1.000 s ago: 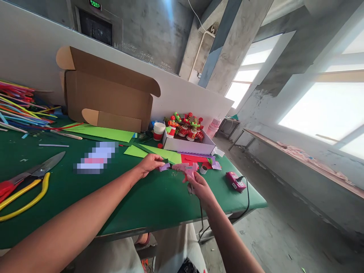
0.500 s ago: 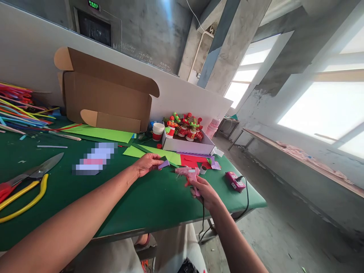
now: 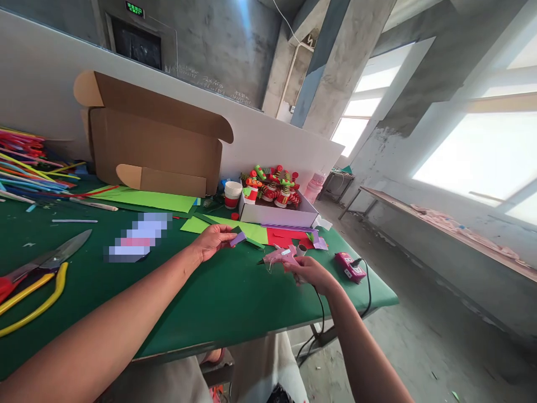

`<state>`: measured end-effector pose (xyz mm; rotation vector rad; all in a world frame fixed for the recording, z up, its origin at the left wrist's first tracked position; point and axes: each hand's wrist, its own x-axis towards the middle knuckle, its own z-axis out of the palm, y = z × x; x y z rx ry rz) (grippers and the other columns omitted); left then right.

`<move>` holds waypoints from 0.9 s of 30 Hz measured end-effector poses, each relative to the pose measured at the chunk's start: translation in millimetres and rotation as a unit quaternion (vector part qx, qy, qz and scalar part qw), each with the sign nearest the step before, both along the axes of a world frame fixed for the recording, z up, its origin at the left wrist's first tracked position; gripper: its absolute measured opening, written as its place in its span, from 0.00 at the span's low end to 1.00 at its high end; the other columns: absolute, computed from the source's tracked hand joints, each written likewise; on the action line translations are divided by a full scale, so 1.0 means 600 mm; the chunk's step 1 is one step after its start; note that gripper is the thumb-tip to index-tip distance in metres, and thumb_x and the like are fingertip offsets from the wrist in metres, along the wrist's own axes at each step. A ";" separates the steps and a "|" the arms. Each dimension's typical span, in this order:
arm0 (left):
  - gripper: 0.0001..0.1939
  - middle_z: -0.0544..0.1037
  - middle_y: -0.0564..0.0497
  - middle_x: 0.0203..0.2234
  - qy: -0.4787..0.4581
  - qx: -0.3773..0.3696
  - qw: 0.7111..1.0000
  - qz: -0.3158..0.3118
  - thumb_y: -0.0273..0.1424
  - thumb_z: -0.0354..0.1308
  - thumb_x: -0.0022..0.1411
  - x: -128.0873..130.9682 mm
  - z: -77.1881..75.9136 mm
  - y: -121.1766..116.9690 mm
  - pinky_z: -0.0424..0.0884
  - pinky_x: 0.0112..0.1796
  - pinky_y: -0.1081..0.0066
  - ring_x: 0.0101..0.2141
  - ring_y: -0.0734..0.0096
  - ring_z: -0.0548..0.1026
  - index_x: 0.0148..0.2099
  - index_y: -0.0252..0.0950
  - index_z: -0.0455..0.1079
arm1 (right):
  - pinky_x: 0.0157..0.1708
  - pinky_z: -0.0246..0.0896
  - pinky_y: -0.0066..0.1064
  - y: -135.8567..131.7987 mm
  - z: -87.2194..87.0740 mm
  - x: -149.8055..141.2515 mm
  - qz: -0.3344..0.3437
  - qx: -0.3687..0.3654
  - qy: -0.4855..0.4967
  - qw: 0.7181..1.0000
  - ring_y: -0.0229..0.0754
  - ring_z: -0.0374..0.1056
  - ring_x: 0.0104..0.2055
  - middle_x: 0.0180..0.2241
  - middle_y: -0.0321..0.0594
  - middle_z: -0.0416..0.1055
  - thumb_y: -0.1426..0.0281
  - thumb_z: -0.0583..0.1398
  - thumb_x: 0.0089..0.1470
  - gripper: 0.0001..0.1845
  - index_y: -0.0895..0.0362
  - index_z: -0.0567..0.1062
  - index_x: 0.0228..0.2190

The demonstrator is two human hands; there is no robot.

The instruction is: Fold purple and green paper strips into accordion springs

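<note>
Between the thumb and fingers of my left hand (image 3: 212, 242) is a small purple paper strip (image 3: 238, 239), with a dark green bit behind it. My right hand (image 3: 311, 273) is wrapped round the handle of a pink hot glue gun (image 3: 282, 256). Its dark nozzle points left and slightly down, a short way right of the strip and apart from it. Thin glue strings hang from the gun. Just behind it a small white paper roll (image 3: 301, 249) stands on the green table (image 3: 201, 319). Red paper (image 3: 279, 237) and light green paper (image 3: 255, 230) lie beyond my hands.
A white box (image 3: 277, 216) of red and green crafts stands behind, beside stacked paper cups (image 3: 232, 195). An open cardboard box (image 3: 155, 145) is at back left. Large scissors (image 3: 54, 260) and pipe cleaners (image 3: 29, 168) lie left. A magenta power strip (image 3: 349, 266) with a cable sits right.
The glue gun has tilted, its nozzle dropping lower, and my right hand has shifted slightly right and turned. My left hand still holds the purple strip, a touch further left.
</note>
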<state>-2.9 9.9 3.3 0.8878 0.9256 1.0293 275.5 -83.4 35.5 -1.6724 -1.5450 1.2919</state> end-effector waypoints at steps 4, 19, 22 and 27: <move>0.08 0.79 0.51 0.22 -0.003 -0.001 1.000 0.001 0.17 0.66 0.48 0.004 -0.001 -0.004 0.74 0.25 0.75 0.21 0.74 0.75 0.28 0.32 0.72 | 0.20 0.57 0.27 -0.037 0.006 0.050 -0.045 -0.016 0.020 0.999 0.32 0.53 0.18 0.16 0.28 0.58 0.45 0.67 0.38 0.28 0.57 0.73 0.26; 0.09 0.80 0.49 0.24 0.022 0.022 0.999 -0.006 0.20 0.69 0.45 -0.001 -0.018 0.006 0.76 0.25 0.73 0.23 0.72 0.76 0.29 0.32 0.72 | 0.20 0.47 0.27 -0.056 -0.020 0.102 -0.049 0.063 -0.103 0.991 0.33 0.56 0.18 0.19 0.33 0.65 0.37 0.55 0.47 0.33 0.56 0.68 0.23; 0.09 0.80 0.48 0.25 0.025 0.021 0.999 -0.011 0.19 0.69 0.45 0.000 -0.019 0.006 0.76 0.26 0.73 0.23 0.72 0.76 0.29 0.31 0.73 | 0.20 0.48 0.27 -0.063 -0.016 0.093 -0.012 0.056 -0.087 0.995 0.33 0.55 0.20 0.20 0.34 0.66 0.37 0.54 0.49 0.34 0.57 0.71 0.27; 0.09 0.80 0.49 0.24 0.020 0.015 1.000 -0.017 0.19 0.69 0.45 0.003 -0.015 0.001 0.75 0.25 0.74 0.23 0.73 0.76 0.29 0.31 0.73 | 0.21 0.48 0.27 -0.050 -0.020 0.060 0.033 0.086 -0.107 0.990 0.34 0.54 0.19 0.16 0.29 0.58 0.40 0.52 0.52 0.32 0.56 0.70 0.27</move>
